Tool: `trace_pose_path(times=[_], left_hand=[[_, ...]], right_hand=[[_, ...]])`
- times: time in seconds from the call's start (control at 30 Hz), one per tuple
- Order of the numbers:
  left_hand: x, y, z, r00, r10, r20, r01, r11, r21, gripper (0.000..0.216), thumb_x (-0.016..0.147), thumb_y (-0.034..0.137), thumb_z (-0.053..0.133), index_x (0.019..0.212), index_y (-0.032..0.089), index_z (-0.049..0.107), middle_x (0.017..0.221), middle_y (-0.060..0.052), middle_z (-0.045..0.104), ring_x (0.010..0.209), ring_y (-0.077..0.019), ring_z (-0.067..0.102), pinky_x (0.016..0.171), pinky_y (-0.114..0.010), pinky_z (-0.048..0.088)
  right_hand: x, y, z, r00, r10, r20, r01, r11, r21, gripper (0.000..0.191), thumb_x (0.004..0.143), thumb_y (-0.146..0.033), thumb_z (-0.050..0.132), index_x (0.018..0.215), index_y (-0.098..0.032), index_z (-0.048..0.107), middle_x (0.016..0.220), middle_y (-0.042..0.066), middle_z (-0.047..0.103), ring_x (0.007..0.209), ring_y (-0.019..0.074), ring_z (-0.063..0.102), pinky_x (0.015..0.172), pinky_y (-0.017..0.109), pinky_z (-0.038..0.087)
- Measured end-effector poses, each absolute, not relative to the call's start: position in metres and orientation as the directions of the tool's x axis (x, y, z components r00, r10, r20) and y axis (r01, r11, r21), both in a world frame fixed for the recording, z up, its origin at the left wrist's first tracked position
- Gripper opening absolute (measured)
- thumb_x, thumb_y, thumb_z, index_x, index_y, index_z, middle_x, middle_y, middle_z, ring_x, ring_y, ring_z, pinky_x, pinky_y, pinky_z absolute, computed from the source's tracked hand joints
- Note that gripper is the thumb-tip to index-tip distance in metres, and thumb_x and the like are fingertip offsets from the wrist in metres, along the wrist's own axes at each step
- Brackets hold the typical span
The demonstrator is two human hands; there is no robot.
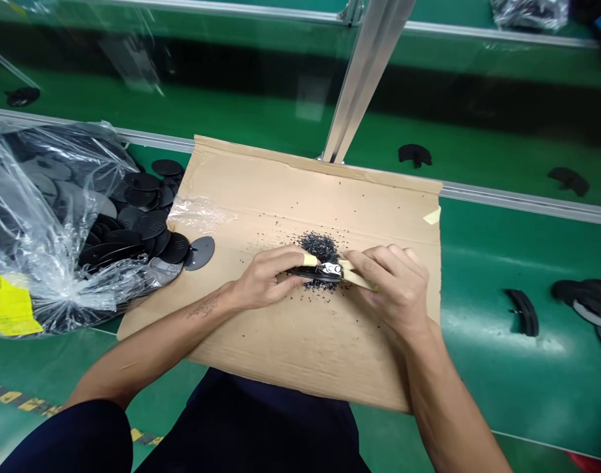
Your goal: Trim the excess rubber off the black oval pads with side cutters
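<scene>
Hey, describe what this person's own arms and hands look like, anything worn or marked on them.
The left hand and right hand are both bare, with no gloves or watch in view. The forearms are uncovered; no sleeves reach them. A dark tattoo marks the left forearm near the wrist. Tan tape wraps one left fingertip.

Left hand [265, 278], right hand [396, 284], fingers pinched, close together

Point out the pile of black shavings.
Head view: the shavings lie on the cardboard, just beyond the disc in the left hand and the cutter in the right hand.
</scene>
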State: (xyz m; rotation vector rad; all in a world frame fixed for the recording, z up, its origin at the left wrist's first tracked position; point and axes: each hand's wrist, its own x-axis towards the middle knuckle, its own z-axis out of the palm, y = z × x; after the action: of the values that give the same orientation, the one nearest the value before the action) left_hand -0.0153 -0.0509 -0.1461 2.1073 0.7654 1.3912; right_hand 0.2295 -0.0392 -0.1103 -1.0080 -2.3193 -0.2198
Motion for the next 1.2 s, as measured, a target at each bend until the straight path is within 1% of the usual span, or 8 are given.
trace_pose_path(times=[0.27,0.37,0.57,0.7,0.87,0.93,1.03,1.2], left_hand=[[-0.017,-0.053,-0.142,0.337,0.694,0.637,0.218,-0.715,0.664,0.019,0.096,0.021,0.067,0.114,0.014,0.068,0.098,-0.008,0.075,0.092,-0.0152,0.072,0.082,-0.029,0.061],[-0.017,-0.055,-0.139,0.327,0.709,0.624,0.25,-0.702,0.667,0.029,0.094,0.021,0.069,0.122,0.015,0.065,0.099,-0.007,0.075,0.09,-0.0145,0.072,0.082,-0.028,0.062],[-0.015,-0.053,-0.139,0.412,0.672,0.615,0.269,-0.735,0.623,0.03,0.095,0.021,0.067,0.125,0.017,0.066,0.089,-0.003,0.07,0.072,-0.0107,0.062,0.062,-0.022,0.053],[-0.014,-0.054,-0.139,0.364,0.724,0.586,0.266,-0.683,0.68,0.029,0.094,0.023,0.068,0.122,0.017,0.068,0.092,-0.005,0.073,0.079,-0.013,0.066,0.07,-0.026,0.056],[-0.013,-0.057,-0.138,0.22,0.901,0.375,0.183,-0.416,0.891,0.023,0.093,0.036,0.071,0.103,0.015,0.07,0.085,-0.004,0.071,0.075,-0.0127,0.064,0.069,-0.024,0.053],[-0.01,-0.057,-0.138,0.185,0.945,0.269,0.079,-0.288,0.955,0.028,0.092,0.042,0.072,0.096,0.014,0.068,0.081,-0.002,0.068,0.074,-0.0123,0.062,0.068,-0.023,0.051],[-0.007,-0.057,-0.137,0.167,0.972,0.169,-0.084,-0.156,0.984,0.037,0.088,0.05,0.075,0.094,0.013,0.067,0.085,-0.003,0.067,0.08,-0.0135,0.063,0.071,-0.024,0.052],[-0.005,-0.056,-0.133,0.197,0.979,0.057,-0.167,-0.024,0.986,0.045,0.08,0.054,0.083,0.093,0.013,0.068,0.084,-0.002,0.067,0.077,-0.013,0.062,0.068,-0.022,0.05]], right_hand=[[0.228,-0.041,-0.111,-0.5,0.622,0.603,0.679,0.713,-0.172,0.008,0.097,-0.018,0.064,0.096,-0.021,0.072,0.067,-0.001,0.062,0.062,0.0116,0.05,0.061,0.031,0.031],[0.23,-0.041,-0.111,-0.493,0.638,0.592,0.713,0.686,-0.146,0.01,0.099,-0.019,0.062,0.098,-0.022,0.072,0.068,-0.001,0.063,0.063,0.0124,0.049,0.062,0.031,0.032],[0.231,-0.037,-0.115,-0.503,0.627,0.594,0.712,0.69,-0.126,0.005,0.097,-0.022,0.066,0.1,-0.023,0.07,0.076,0.001,0.066,0.07,0.0153,0.049,0.065,0.033,0.033],[0.23,-0.035,-0.117,-0.46,0.658,0.596,0.721,0.669,-0.182,0.011,0.096,-0.018,0.063,0.104,-0.025,0.068,0.081,0.002,0.068,0.073,0.0176,0.05,0.066,0.034,0.034],[0.226,-0.037,-0.115,-0.314,0.785,0.533,0.668,0.582,-0.463,0.014,0.095,-0.017,0.058,0.103,-0.024,0.067,0.09,0.005,0.07,0.08,0.0201,0.059,0.071,0.036,0.043],[0.223,-0.039,-0.113,-0.221,0.858,0.464,0.576,0.499,-0.648,0.008,0.095,-0.024,0.062,0.103,-0.024,0.066,0.092,0.005,0.069,0.081,0.0201,0.062,0.072,0.036,0.048],[0.215,-0.045,-0.112,-0.177,0.936,0.305,0.353,0.349,-0.868,0.018,0.094,-0.039,0.068,0.103,-0.024,0.065,0.092,0.004,0.069,0.08,0.0192,0.064,0.071,0.034,0.052],[0.206,-0.051,-0.111,-0.207,0.97,0.128,0.163,0.163,-0.973,0.033,0.083,-0.051,0.08,0.091,-0.023,0.064,0.083,0.001,0.065,0.072,0.0158,0.059,0.067,0.03,0.05]])
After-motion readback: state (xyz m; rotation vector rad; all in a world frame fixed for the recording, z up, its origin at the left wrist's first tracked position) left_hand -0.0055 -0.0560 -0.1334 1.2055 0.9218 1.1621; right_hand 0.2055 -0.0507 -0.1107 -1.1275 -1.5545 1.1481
